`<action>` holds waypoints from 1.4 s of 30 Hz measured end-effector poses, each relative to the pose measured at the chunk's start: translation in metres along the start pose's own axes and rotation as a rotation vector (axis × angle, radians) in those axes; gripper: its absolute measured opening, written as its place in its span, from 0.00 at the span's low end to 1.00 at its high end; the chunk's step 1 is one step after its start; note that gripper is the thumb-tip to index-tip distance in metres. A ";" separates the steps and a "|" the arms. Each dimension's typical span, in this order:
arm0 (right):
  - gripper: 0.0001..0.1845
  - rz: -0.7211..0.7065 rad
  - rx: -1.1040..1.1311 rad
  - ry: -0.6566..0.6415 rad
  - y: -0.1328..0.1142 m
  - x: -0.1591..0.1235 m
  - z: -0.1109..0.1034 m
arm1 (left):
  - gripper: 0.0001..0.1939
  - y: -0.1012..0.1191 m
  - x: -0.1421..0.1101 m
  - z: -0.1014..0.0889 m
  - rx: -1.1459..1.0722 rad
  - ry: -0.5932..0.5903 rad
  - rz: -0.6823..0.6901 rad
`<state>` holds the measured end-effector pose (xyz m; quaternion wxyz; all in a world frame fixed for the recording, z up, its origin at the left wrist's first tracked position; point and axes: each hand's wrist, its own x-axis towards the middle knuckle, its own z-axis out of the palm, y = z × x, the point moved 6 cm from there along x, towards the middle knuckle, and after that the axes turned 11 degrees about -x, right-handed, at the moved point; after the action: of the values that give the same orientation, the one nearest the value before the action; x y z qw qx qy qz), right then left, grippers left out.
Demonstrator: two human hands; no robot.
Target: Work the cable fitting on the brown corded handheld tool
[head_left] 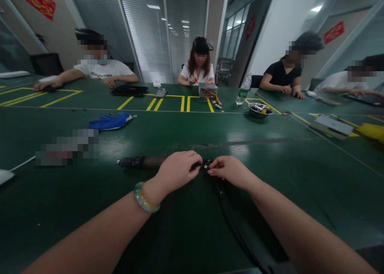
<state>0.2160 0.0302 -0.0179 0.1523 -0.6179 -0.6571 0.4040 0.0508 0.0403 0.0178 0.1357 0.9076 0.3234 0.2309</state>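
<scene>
A dark, pen-shaped electric screwdriver (141,163) lies lengthwise on the green table (126,226), its metal tip to the left. My left hand (180,168) is closed around its rear end, the fingers curled over the top. Just right of it, my right hand (229,170) pinches the end of a black cable (229,214). A small plug (206,167) with a light square face shows between the two hands, close to the screwdriver's end. Whether plug and screwdriver touch is hard to make out. The cable runs down toward the table's near edge.
Beyond lies a blue glove (109,122). Farther back are a metal bowl (261,111) with small parts, a water bottle (243,90) and a metal box (207,89) with loose wires. Several people sit across the table. A white cord (24,163) lies at left.
</scene>
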 end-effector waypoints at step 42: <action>0.12 -0.263 -0.463 0.372 -0.025 0.000 0.007 | 0.06 -0.003 0.002 0.004 -0.036 0.012 0.011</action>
<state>0.1938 0.0302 -0.0040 0.1758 -0.6093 -0.7666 0.1008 0.0526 0.0438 0.0139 0.1489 0.9053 0.3149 0.2430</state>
